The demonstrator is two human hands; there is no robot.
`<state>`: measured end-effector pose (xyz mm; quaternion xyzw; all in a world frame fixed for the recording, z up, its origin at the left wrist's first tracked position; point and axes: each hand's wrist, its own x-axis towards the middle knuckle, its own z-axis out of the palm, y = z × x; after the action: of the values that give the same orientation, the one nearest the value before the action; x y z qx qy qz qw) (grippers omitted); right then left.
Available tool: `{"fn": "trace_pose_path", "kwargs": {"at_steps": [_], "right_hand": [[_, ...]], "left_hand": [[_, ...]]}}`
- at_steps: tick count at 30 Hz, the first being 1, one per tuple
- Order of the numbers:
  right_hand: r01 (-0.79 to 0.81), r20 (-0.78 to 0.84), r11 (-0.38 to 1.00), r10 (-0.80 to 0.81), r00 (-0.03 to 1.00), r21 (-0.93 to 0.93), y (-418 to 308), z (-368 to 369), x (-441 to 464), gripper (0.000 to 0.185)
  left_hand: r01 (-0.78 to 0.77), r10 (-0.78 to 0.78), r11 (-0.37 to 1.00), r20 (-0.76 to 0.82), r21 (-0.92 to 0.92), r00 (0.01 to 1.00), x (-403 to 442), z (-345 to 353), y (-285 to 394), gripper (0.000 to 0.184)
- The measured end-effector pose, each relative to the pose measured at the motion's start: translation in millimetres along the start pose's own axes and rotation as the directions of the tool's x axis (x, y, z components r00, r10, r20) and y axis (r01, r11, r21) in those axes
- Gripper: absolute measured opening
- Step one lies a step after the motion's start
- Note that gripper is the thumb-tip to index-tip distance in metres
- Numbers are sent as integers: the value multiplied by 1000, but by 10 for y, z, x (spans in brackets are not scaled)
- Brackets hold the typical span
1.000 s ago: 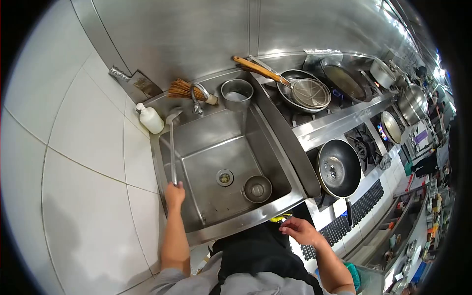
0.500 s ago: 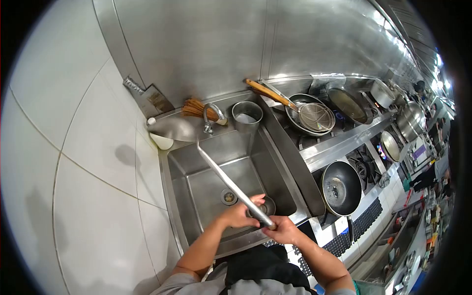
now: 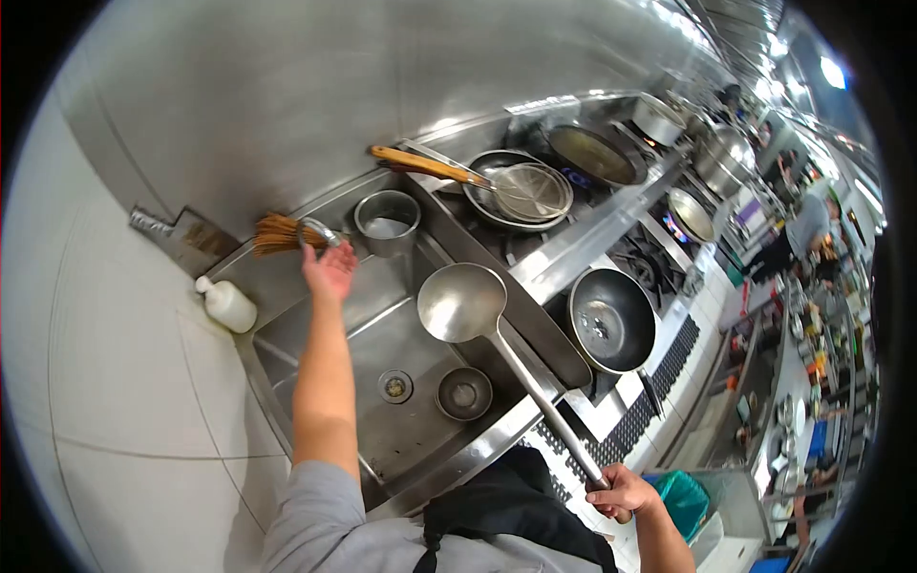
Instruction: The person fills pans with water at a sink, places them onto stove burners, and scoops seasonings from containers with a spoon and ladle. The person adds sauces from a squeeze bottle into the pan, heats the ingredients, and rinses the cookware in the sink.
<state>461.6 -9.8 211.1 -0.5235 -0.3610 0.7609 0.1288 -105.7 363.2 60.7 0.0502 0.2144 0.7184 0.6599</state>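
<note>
In the head view, the long stove (image 3: 576, 274) is the biggest thing, and the deep metal sink (image 3: 411, 441) sits beside it. The big ladle (image 3: 531, 385) comes next, tilted, with its round end up over the side of the sink nearest the stove and its long handle running down to the person. The right hand (image 3: 621, 494) has its fingers wrapped around the low end of that handle. A black pan (image 3: 612, 320) sits on the near part of the stove, and a round strainer (image 3: 531, 193) lies in another pan farther back. The left hand (image 3: 330, 273) reaches over the sink with its palm up and its fingers spread, right by the bendy tap (image 3: 319, 234); I cannot tell if they touch. A metal pot (image 3: 387, 223) stands at the back corner of the sink. The brown brush (image 3: 276, 234) lies behind the tap, and a white bottle (image 3: 230, 306) stands by the tiled wall. A small metal bowl (image 3: 464, 393) sits down in the sink, just beside the little round drain (image 3: 394, 386).
</note>
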Motion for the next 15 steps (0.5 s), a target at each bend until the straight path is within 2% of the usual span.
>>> {"fn": "trace_pose_path", "kwargs": {"at_steps": [2, 4, 5, 6, 8, 10, 12, 13, 15], "right_hand": [[-4, -4, 998, 4, 1000, 60, 50, -5, -70, 23], [-21, -51, 991, 28, 998, 131, 125, 8, -142, 22], [6, -59, 987, 4, 998, 160, 213, -19, -153, 21], [17, -63, 987, -7, 998, 161, 241, -42, -172, 21], [37, -40, 976, -29, 999, 215, 306, -40, -137, 21], [55, -16, 966, -53, 998, 253, 349, -63, -132, 22], [47, -49, 962, -35, 998, 269, 280, -31, -169, 20], [57, -99, 970, -34, 994, 238, 257, -23, -193, 19], [63, -131, 982, -40, 991, 178, 269, -52, -223, 21]], "left_hand": [[-157, 155, 987, -43, -40, 987, -37, 339, 212, 68], [-209, 255, 958, -248, 197, 935, 2, 432, 380, 60], [-144, 235, 937, -271, 318, 934, 132, 241, 417, 57], [-146, 234, 937, -259, 319, 937, 246, 64, 280, 57], [-44, 158, 967, -454, 252, 877, 336, -349, 171, 58], [82, 151, 936, -599, 343, 787, 170, -416, -96, 64], [266, -70, 921, -550, 285, 832, 16, -438, -203, 71], [259, -59, 923, -559, 286, 827, -50, -404, -205, 71], [137, -28, 977, -541, 162, 841, -79, -199, -243, 75]]}}
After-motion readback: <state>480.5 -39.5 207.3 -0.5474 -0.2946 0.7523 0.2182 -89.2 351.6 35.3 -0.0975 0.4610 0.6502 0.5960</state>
